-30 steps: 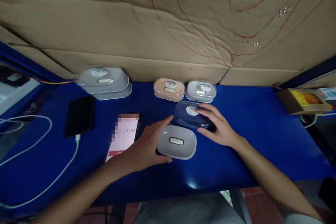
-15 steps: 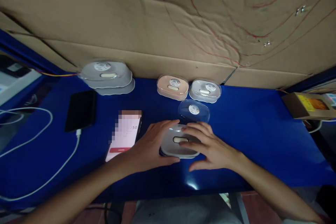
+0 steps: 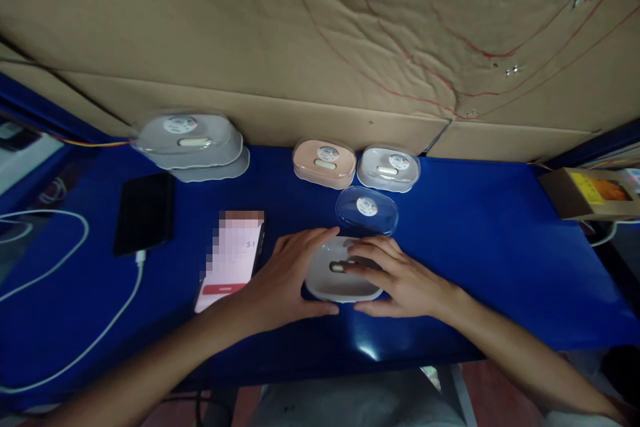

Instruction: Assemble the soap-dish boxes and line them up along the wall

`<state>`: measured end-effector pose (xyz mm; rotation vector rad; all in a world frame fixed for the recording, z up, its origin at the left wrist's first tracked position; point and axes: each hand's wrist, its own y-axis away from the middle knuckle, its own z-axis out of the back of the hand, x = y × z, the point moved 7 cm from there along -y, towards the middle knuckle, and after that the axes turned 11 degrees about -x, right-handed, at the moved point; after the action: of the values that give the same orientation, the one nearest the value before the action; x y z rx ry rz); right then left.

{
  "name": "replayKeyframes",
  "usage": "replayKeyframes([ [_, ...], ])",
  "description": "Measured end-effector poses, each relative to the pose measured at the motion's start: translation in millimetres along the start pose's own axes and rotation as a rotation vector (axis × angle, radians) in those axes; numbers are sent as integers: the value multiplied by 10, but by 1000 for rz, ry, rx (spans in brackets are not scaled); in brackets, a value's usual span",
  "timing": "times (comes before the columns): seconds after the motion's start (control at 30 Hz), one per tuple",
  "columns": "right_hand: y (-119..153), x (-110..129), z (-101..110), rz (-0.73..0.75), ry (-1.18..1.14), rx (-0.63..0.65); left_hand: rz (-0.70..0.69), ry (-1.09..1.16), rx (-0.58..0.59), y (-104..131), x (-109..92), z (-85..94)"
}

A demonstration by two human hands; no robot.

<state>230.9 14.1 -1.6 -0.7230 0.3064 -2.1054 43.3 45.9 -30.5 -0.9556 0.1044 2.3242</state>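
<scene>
A light grey oval tray (image 3: pixel 327 283), which looks like a soap dish base with a pale strip in its middle, lies on the blue table. My left hand (image 3: pixel 285 273) clasps its left end, thumb along the near edge and fingers at the far edge. My right hand (image 3: pixel 395 273) holds the right end, its fingers reaching over the inside and its thumb at the near rim. Just behind the tray rests a clear lid (image 3: pixel 355 213) with a round sticker. My fingers partly cover the pale strip.
A peach lidded dish (image 3: pixel 337 170) and a grey lidded dish (image 3: pixel 407 173) stand by the cardboard wall (image 3: pixel 210 33). Stacked grey dishes (image 3: pixel 220 133) are farther left. A lit phone (image 3: pixel 235 260), a dark phone (image 3: pixel 145 213) on a white cable and a cardboard box (image 3: pixel 575 197) flank them.
My right thumb has moved in against the tray's near rim, and the right fingers have settled slightly. My left hand keeps its hold. The view has shifted a little.
</scene>
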Motion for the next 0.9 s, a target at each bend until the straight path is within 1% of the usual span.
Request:
replayKeyframes([
  [0.1, 31, -62, 59, -2, 8, -70, 39, -19, -6, -12, 40, 11],
  [0.23, 51, -153, 202, -37, 22, -169, 65, 32, -14, -12, 64, 72],
  [0.33, 51, -187, 306, -47, 64, -246, 114, 86, 19, 23, 76, 99],
  [0.43, 58, -216, 343, -53, 94, -290, 198, 194, 77, 84, 84, 90],
  [0.57, 79, -271, 325, -84, 102, -293, 269, 374, 192, 150, 74, 74],
  [0.63, 87, -284, 318, -92, 94, -293, 324, 508, 274, 163, 77, 95],
  [0.73, 86, -270, 292, -77, 66, -282, 457, 707, 407, 156, 101, 187],
  [0.77, 83, -257, 278, -65, 54, -276, 496, 750, 433, 140, 113, 238],
  [0.83, 76, -224, 241, -35, 34, -260, 532, 793, 432, 82, 142, 361],
  [0.9, 68, -192, 195, -7, 31, -239, 561, 821, 360, 9, 191, 476],
])
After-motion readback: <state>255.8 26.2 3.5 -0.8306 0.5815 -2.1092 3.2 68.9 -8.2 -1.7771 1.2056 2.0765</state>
